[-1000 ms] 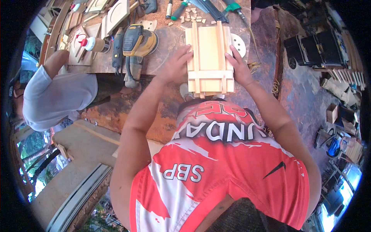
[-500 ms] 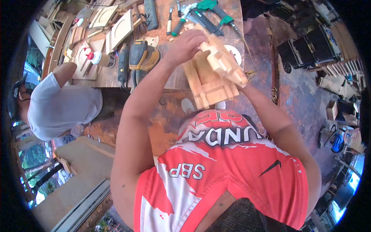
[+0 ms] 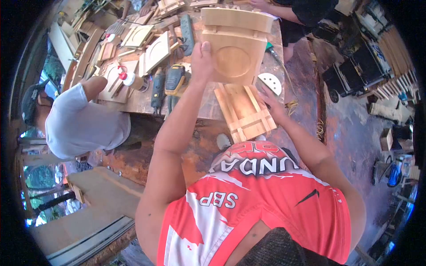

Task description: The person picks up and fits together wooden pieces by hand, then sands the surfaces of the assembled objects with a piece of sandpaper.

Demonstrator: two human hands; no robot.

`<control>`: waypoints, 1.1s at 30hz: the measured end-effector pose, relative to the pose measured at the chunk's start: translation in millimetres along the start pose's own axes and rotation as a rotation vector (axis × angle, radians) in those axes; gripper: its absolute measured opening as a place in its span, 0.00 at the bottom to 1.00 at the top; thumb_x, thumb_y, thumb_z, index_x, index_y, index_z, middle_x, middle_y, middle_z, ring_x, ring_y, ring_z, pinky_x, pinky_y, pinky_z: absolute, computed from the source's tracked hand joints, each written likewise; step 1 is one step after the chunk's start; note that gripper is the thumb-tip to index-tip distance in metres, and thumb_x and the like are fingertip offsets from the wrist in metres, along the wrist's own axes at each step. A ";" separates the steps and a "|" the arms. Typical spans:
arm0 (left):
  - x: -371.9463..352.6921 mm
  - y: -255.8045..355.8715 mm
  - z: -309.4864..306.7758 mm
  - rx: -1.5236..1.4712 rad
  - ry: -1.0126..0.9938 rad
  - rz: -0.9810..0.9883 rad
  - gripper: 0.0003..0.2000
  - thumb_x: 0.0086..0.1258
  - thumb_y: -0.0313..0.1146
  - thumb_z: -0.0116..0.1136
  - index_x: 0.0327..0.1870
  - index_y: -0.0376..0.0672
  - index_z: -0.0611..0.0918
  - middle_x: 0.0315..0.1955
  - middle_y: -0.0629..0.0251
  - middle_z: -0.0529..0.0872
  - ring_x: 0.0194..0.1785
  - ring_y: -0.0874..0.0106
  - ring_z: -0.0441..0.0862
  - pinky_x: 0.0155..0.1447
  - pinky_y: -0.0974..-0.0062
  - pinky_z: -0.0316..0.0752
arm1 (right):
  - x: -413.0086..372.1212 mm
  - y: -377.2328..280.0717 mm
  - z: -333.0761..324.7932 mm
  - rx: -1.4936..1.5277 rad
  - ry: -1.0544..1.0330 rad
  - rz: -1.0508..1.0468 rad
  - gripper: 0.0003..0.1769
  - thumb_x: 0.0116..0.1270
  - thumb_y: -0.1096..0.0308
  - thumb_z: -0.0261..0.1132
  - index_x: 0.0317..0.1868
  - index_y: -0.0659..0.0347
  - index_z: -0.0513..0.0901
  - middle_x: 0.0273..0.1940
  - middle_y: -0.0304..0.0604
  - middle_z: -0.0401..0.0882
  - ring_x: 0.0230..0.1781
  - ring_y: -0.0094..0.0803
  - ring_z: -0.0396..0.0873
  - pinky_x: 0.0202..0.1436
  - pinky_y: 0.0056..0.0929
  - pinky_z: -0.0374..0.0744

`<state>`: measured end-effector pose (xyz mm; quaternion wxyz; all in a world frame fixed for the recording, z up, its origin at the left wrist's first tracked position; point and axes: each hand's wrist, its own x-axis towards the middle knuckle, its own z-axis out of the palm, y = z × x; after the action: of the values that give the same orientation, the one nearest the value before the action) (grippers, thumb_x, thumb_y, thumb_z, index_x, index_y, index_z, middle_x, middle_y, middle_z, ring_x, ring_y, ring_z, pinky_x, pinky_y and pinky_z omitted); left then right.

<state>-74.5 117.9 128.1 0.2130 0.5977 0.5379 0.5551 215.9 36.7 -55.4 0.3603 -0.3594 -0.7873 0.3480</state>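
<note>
My left hand (image 3: 202,60) is closed on the left edge of a wooden panel (image 3: 235,62) with a round recess, raised over the bench. A slightly curved board (image 3: 239,20) crosses the panel's far end. Nearer to me lies a second wooden panel (image 3: 242,106) with raised strips and a crosspiece, its near end reaching past the bench edge. Beside its right edge is my right hand (image 3: 273,104), fingers stretched out close to the lower corner of the raised panel.
The workbench (image 3: 206,106) carries a yellow sander (image 3: 176,80), a dark power tool (image 3: 157,91), a glue bottle (image 3: 133,80) and recessed panels (image 3: 157,51). A white perforated disc (image 3: 270,83) lies to the right. One person (image 3: 86,119) is at left, another (image 3: 306,13) at the far right.
The recessed panel has swung from edge-on and tilted to face me, farther over the bench. My left hand shifted to its left edge; my right hand has come into view. The whole view shifted slightly.
</note>
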 end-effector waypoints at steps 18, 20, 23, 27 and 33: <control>-51.7 -40.8 -100.0 -0.083 0.329 -0.294 0.19 0.81 0.43 0.43 0.44 0.32 0.78 0.36 0.54 0.82 0.40 0.67 0.77 0.48 0.65 0.71 | 70.9 -24.5 -29.5 0.033 -0.105 -0.184 0.21 0.61 0.80 0.67 0.55 0.58 0.83 0.66 0.48 0.75 0.75 0.45 0.62 0.77 0.36 0.62; -56.2 -36.0 -106.6 -0.071 0.413 -0.251 0.19 0.81 0.42 0.42 0.46 0.32 0.77 0.37 0.56 0.82 0.41 0.68 0.76 0.48 0.65 0.72 | 81.9 -39.9 -34.8 0.065 -0.025 -0.184 0.17 0.62 0.77 0.68 0.53 0.64 0.82 0.59 0.49 0.81 0.68 0.43 0.72 0.71 0.34 0.68; -65.1 -49.4 -109.7 -0.142 0.449 -0.247 0.18 0.82 0.42 0.40 0.45 0.34 0.76 0.36 0.58 0.81 0.40 0.68 0.76 0.49 0.64 0.72 | 87.1 -73.8 -56.8 0.217 -0.069 -0.025 0.14 0.67 0.71 0.66 0.51 0.67 0.82 0.46 0.43 0.82 0.48 0.31 0.79 0.55 0.30 0.76; -86.8 -46.0 -86.8 -0.058 0.446 -0.270 0.18 0.82 0.44 0.40 0.41 0.36 0.75 0.34 0.59 0.80 0.39 0.70 0.76 0.47 0.63 0.71 | 91.2 -96.3 -68.1 0.447 -0.071 0.086 0.20 0.71 0.59 0.66 0.54 0.66 0.80 0.45 0.39 0.82 0.47 0.25 0.78 0.53 0.28 0.76; -133.1 -66.8 6.4 -0.370 0.301 -0.534 0.19 0.83 0.45 0.40 0.44 0.37 0.77 0.35 0.59 0.83 0.38 0.71 0.78 0.46 0.66 0.75 | 86.3 -105.3 -63.7 0.455 0.017 0.279 0.20 0.75 0.56 0.61 0.53 0.67 0.81 0.43 0.39 0.83 0.42 0.23 0.77 0.48 0.27 0.77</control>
<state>-70.0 25.2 11.5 0.3737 0.2990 0.5906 0.6497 193.2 73.1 88.7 0.3870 -0.3771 -0.6285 0.5595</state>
